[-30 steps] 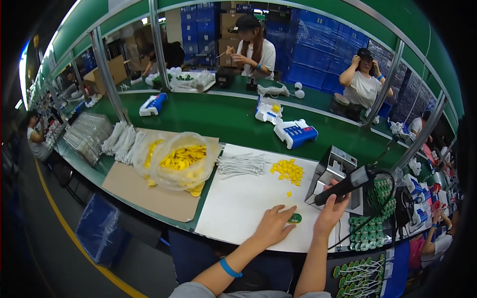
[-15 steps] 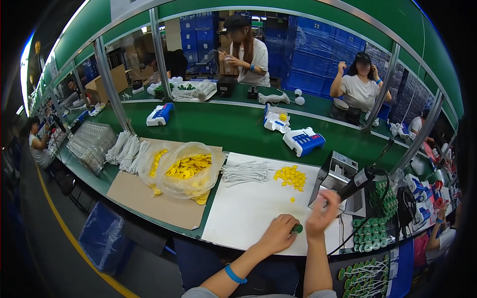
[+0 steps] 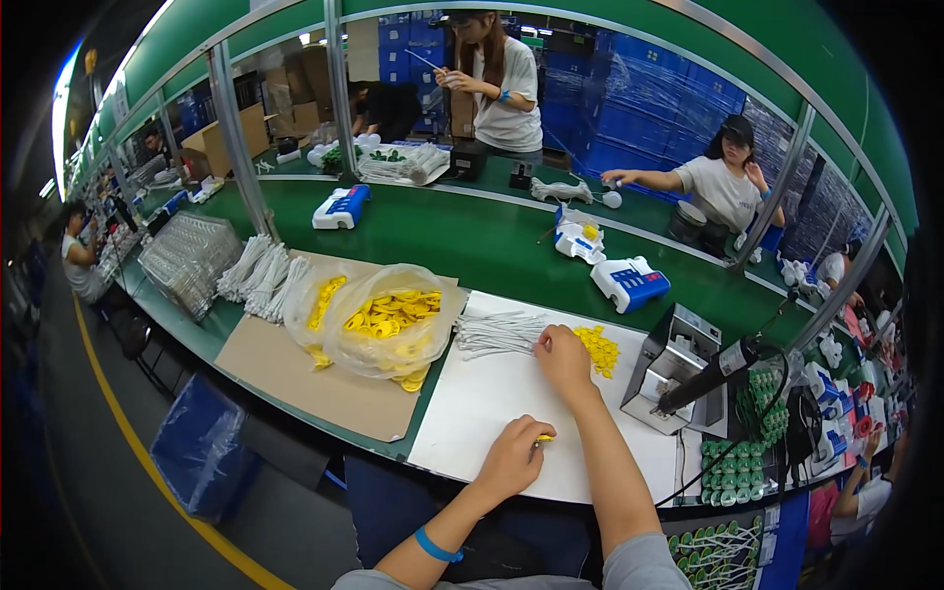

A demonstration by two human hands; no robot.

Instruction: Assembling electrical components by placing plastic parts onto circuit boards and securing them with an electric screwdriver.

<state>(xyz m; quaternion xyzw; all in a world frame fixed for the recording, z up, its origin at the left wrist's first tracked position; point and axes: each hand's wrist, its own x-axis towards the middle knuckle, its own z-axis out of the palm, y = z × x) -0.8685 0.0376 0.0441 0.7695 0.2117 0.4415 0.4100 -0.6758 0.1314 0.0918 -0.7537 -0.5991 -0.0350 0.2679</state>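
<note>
My left hand (image 3: 511, 457) rests low over the white work sheet (image 3: 467, 403), closed on a small round yellow part (image 3: 543, 439) whose edge shows at the fingertips. Whether a green disc is still under it is hidden. Farther off, my right hand (image 3: 564, 358) has its fingers pinched at the right-hand ends of a bundle of white cables (image 3: 497, 332). Just beyond that hand lies a loose pile of small yellow pieces (image 3: 598, 349), partly covered by it.
An open plastic bag of yellow discs (image 3: 393, 320) sits on cardboard (image 3: 285, 379) at left. To the right stand a metal machine (image 3: 669, 369), a black cylindrical tool (image 3: 713, 374) and green round boards (image 3: 733, 467). Blue-and-white devices (image 3: 629, 285) lie on the green belt. Several people work around.
My right hand has gone from beside the black tool, forward and left to the cables. My left hand has shifted left; yellow now shows at its fingertips where a green disc showed.
</note>
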